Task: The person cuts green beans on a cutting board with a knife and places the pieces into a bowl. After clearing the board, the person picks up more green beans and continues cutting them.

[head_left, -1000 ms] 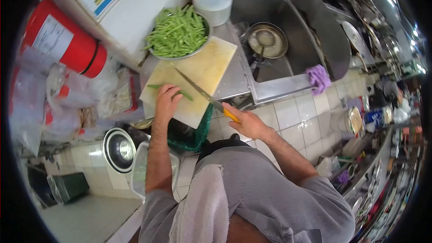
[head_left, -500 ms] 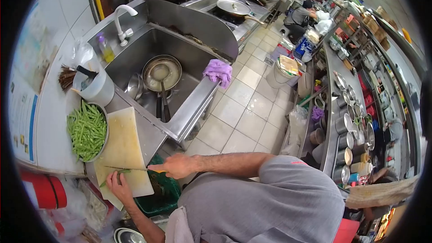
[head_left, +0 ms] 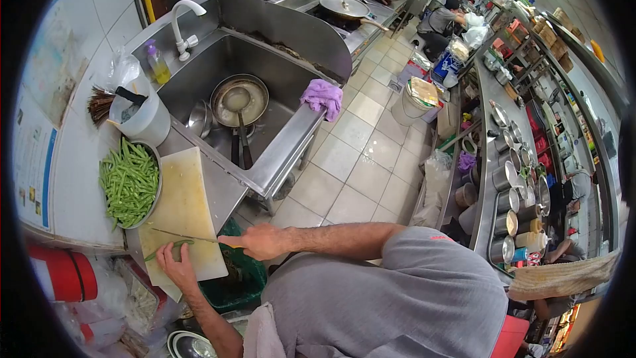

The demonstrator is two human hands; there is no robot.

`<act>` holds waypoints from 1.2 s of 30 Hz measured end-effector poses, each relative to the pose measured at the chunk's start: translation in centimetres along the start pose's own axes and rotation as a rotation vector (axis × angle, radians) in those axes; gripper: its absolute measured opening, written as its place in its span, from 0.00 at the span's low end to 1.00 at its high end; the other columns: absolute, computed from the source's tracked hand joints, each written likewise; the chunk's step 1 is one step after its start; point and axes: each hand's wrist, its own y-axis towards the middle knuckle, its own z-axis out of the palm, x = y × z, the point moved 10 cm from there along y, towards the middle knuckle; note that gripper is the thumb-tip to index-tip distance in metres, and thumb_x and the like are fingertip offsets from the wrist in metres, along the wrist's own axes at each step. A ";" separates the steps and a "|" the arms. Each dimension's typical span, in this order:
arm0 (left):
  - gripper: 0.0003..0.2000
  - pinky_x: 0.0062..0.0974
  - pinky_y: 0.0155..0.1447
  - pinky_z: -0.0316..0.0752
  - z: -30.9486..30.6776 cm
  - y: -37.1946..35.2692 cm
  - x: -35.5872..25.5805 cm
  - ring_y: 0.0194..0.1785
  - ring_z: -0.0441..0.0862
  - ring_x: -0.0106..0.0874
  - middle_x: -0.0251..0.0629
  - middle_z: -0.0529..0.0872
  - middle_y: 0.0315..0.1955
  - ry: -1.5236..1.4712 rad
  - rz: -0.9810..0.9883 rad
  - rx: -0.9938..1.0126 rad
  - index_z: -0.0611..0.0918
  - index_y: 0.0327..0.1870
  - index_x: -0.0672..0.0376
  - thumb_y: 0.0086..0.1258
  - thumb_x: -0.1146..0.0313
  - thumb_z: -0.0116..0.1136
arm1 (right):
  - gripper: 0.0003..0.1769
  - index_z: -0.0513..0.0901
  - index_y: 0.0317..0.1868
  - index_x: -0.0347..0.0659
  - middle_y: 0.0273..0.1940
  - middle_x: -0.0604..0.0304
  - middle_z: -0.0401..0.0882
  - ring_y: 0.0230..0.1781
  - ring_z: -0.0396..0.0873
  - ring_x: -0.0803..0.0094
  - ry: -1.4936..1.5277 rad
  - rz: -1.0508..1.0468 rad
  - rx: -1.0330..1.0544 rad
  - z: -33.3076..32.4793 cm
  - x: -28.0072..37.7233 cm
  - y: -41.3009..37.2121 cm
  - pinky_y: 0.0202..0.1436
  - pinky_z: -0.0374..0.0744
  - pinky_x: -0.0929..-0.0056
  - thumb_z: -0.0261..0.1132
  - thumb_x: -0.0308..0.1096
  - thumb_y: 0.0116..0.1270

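Observation:
My right hand (head_left: 264,241) is closed around the yellow-orange handle of a kitchen knife (head_left: 184,235). The blade points left over a worn, yellowish cutting board (head_left: 180,189). Just below the blade, my left hand (head_left: 177,269) curls its fingers on green beans (head_left: 165,249) at the board's near part; how many it pins is hard to tell. A gap shows between the blade and the beans. Beyond the board's left side, a metal bowl is heaped with cut green beans (head_left: 130,185).
A steel sink (head_left: 278,159) holds pans and a ladle, with a purple cloth (head_left: 322,98) on its corner. A green crate (head_left: 232,285) sits below the board's right edge. A white bucket (head_left: 147,116) stands behind the bowl. Another person (head_left: 437,23) crouches far down the aisle.
The knife blade has moved up and away from the beans, where it lay close against them before. The left hand stays on the beans, with more of them showing.

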 end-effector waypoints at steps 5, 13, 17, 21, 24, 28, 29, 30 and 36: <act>0.17 0.42 0.59 0.68 0.1 0.2 -0.2 0.54 0.73 0.46 0.47 0.76 0.48 -0.002 0.012 -0.018 0.79 0.46 0.67 0.60 0.68 0.67 | 0.41 0.50 0.75 0.46 0.33 0.43 0.80 0.37 0.80 0.47 -0.018 -0.063 -0.083 0.0 0.0 0.5 0.42 0.79 0.51 0.56 0.25 0.62; 0.20 0.43 0.63 0.65 0.1 0.1 -0.4 0.57 0.71 0.47 0.48 0.75 0.51 -0.017 -0.012 0.003 0.79 0.48 0.66 0.57 0.67 0.70 | 0.40 0.52 0.75 0.44 0.33 0.43 0.80 0.37 0.81 0.47 -0.027 -0.053 -0.011 0.5 0.0 0.7 0.40 0.79 0.50 0.55 0.25 0.61; 0.23 0.43 0.63 0.65 0.5 0.3 0.3 0.58 0.70 0.47 0.47 0.74 0.52 -0.016 -0.007 0.038 0.78 0.49 0.65 0.53 0.67 0.72 | 0.40 0.52 0.75 0.46 0.33 0.43 0.80 0.37 0.81 0.47 -0.015 -0.088 -0.036 0.1 0.0 0.6 0.41 0.79 0.50 0.55 0.26 0.62; 0.25 0.43 0.63 0.65 0.6 0.6 0.3 0.59 0.70 0.47 0.48 0.74 0.52 -0.008 0.011 0.029 0.77 0.50 0.65 0.51 0.68 0.73 | 0.40 0.52 0.75 0.47 0.35 0.41 0.81 0.37 0.81 0.46 0.010 -0.062 -0.013 -0.3 0.5 0.8 0.42 0.79 0.50 0.54 0.26 0.62; 0.25 0.43 0.64 0.65 0.4 0.8 0.2 0.59 0.70 0.47 0.48 0.74 0.52 -0.024 -0.005 0.028 0.77 0.49 0.66 0.50 0.68 0.74 | 0.40 0.52 0.75 0.47 0.36 0.41 0.81 0.38 0.81 0.45 0.021 -0.039 0.021 0.0 0.7 1.3 0.42 0.79 0.50 0.54 0.26 0.62; 0.24 0.42 0.63 0.65 0.2 1.6 0.5 0.58 0.70 0.46 0.47 0.74 0.52 -0.057 -0.017 0.070 0.77 0.47 0.66 0.50 0.69 0.74 | 0.40 0.53 0.75 0.47 0.37 0.41 0.81 0.38 0.81 0.46 0.044 0.004 0.036 -0.1 1.6 1.3 0.40 0.79 0.49 0.54 0.25 0.61; 0.24 0.42 0.63 0.65 0.4 1.8 0.8 0.58 0.70 0.46 0.47 0.74 0.52 -0.058 -0.016 0.072 0.77 0.47 0.66 0.50 0.69 0.74 | 0.40 0.53 0.75 0.47 0.37 0.41 0.81 0.38 0.81 0.46 0.045 0.006 0.036 0.1 1.5 1.4 0.40 0.79 0.49 0.54 0.25 0.61; 0.23 0.41 0.63 0.65 0.4 1.8 0.9 0.58 0.71 0.46 0.46 0.75 0.51 -0.065 0.012 0.065 0.77 0.47 0.66 0.50 0.69 0.73 | 0.41 0.53 0.75 0.47 0.37 0.41 0.81 0.38 0.81 0.46 0.049 0.007 0.004 0.3 1.4 1.4 0.40 0.79 0.50 0.54 0.24 0.60; 0.18 0.39 0.64 0.65 0.5 1.6 1.4 0.59 0.71 0.45 0.47 0.75 0.52 -0.097 0.033 0.055 0.78 0.45 0.65 0.55 0.69 0.70 | 0.42 0.53 0.75 0.47 0.37 0.42 0.81 0.38 0.81 0.47 0.056 -0.014 -0.083 0.4 0.9 0.6 0.40 0.80 0.51 0.54 0.22 0.58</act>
